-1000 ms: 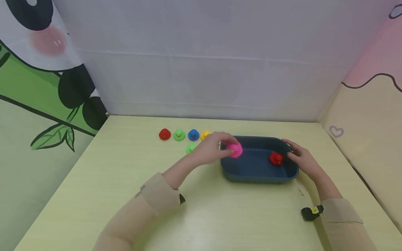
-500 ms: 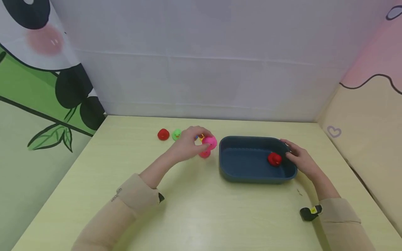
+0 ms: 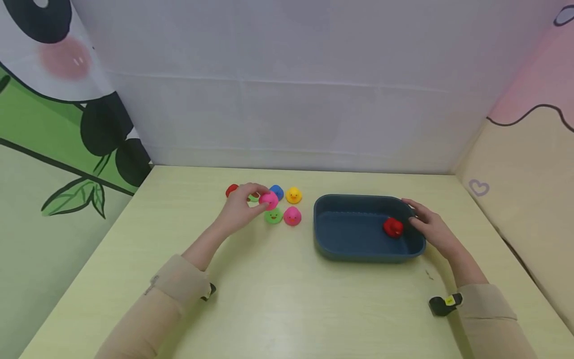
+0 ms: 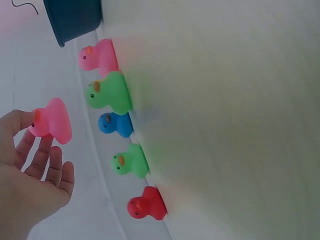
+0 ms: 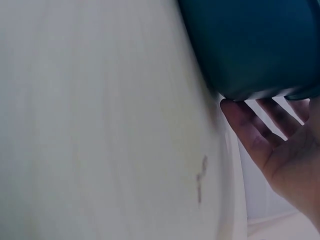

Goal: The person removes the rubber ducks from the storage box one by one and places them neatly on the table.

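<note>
In the head view my left hand (image 3: 242,205) pinches a pink rubber duck (image 3: 269,200) between thumb and fingers. This duck hangs in the air above the other ducks; its side shows in the left wrist view. Below it on the table stand a green duck (image 3: 273,216) and another pink duck (image 3: 292,216). Behind these are a blue duck (image 3: 277,192) and a yellow duck (image 3: 293,195). A red duck (image 3: 231,190) and a second green one (image 3: 253,198) are partly hidden by my hand. My right hand (image 3: 432,228) holds the right end of a dark blue plastic bin (image 3: 358,255).
One red duck (image 3: 393,228) sits inside the bin, near its right end. A pale wooden table (image 3: 287,309) carries everything. A white cloth backdrop (image 3: 296,119) rises behind the far edge, and a patterned panel (image 3: 524,184) stands on the right.
From over the bin's left end, my left hand has moved left with the pink duck, past the standing pink duck, to above the green one. My right hand keeps its place at the bin.
</note>
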### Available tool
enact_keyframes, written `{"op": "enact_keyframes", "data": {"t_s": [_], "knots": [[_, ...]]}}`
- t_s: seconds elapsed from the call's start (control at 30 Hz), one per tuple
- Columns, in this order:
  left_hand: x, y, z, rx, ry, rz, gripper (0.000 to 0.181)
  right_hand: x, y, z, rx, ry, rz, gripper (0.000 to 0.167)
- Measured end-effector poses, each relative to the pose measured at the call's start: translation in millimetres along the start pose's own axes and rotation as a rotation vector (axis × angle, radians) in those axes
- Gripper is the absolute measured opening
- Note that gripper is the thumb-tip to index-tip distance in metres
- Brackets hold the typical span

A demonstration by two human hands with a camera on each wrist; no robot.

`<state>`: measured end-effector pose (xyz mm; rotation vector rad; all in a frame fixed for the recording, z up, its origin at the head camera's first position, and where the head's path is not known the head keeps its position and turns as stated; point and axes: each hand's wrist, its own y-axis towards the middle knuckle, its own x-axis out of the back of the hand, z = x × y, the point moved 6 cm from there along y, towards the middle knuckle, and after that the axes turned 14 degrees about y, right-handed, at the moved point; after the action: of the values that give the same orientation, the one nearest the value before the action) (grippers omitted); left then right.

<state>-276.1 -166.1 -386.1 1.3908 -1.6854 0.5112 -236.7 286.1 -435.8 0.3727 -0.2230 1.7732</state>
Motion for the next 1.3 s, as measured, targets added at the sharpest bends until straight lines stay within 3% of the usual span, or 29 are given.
{"op": "enact_keyframes", "data": {"t_s": [0.37, 0.67, 1.3], "knots": [[2.5, -5.7, 36.7, 0.065, -0.01, -0.019, 0.028, 4.0, 0.5, -9.9, -0.051, 0.033, 0.035, 0.054], [-1.7, -7.3, 42.8, 0.113, -0.002, 0.077, 0.031, 6.0, -3.2, -17.0, -0.064, 0.066, 0.088, 0.057], [-10.2, -4.3, 58.5, 0.211, 0.059, 0.225, 0.026, 6.7, -3.2, -17.8, -0.075, 0.058, 0.112, 0.062]]}}
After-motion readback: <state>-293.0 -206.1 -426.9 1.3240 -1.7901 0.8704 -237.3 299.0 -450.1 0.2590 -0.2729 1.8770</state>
